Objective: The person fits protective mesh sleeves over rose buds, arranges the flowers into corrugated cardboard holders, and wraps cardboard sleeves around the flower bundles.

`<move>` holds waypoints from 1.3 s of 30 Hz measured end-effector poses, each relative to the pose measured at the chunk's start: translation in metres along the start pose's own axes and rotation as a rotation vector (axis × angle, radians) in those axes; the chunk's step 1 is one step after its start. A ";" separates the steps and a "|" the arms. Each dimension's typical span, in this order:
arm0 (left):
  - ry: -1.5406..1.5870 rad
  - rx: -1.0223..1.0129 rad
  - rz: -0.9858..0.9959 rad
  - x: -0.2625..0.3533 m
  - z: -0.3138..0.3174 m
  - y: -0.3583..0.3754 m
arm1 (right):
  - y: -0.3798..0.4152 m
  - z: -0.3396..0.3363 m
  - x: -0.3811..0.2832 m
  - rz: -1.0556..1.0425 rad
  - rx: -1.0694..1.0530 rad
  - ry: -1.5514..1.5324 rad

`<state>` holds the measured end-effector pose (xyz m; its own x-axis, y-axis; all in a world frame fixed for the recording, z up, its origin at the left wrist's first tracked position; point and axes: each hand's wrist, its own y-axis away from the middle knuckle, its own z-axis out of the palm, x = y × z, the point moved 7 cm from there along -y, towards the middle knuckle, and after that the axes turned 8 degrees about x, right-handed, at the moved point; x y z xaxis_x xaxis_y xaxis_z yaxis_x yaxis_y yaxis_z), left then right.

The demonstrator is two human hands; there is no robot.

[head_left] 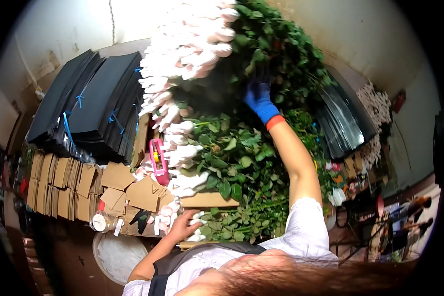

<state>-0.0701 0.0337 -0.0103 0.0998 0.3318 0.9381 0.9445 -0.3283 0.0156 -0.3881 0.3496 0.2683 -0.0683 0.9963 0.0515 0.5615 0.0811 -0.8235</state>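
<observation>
Rose bunches (217, 148): stacked in layers on the desk (209, 200), pale wrapped buds (182, 54) pointing to 9 o'clock, green leafy stems (276, 49) running to 3 o'clock; the pile fills the centre of my view from 12 down to 6.
Right hand (258, 94): in a blue glove with an orange cuff, arm stretched up toward 12 o'clock, pushed into the foliage of the upper bunch; the fingers are buried in leaves, so I cannot tell whether they are curled round stems or only pressing.
Left hand (182, 226): bare, at 7 o'clock, fingers loosely curled over the wrapped buds of the lowest bunch at the desk's near edge, touching them.
Step in hand: I judge it to be sorting or pulling one bunch from the stack, the right hand reaching in, the left steadying the bottom layer.
Next move calls for: a sure hold on stems rather than leaves, and a lift that does not drag neighbouring bunches or bruise buds.
Surroundings: black sleeves (91, 101) tied with blue string at 10 o'clock; folded cardboard pieces (69, 182) at 8 o'clock; a pink tool (157, 160) just beside the buds; a white bucket (116, 256) below the desk.
</observation>
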 end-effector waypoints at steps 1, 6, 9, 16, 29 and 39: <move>0.009 -0.006 -0.013 -0.009 0.000 0.000 | -0.017 0.028 0.003 -0.032 0.111 0.120; -0.078 0.073 0.105 0.002 -0.003 -0.001 | -0.136 0.078 0.033 -0.102 0.089 0.216; -0.069 0.016 -0.021 -0.016 0.004 0.003 | -0.215 0.078 0.034 0.036 -0.113 0.110; 0.016 0.064 0.041 0.012 -0.008 -0.002 | -0.153 0.114 0.023 -0.088 0.217 0.207; 0.035 0.102 0.075 -0.001 -0.001 0.000 | -0.154 0.074 0.040 -0.137 -0.298 0.347; -0.008 0.091 0.068 -0.005 0.000 0.001 | -0.158 0.036 0.035 -0.158 -0.407 0.364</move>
<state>-0.0694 0.0316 -0.0152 0.1671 0.3183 0.9332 0.9599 -0.2688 -0.0802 -0.5092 0.3710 0.3802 0.0708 0.9108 0.4066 0.8451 0.1618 -0.5096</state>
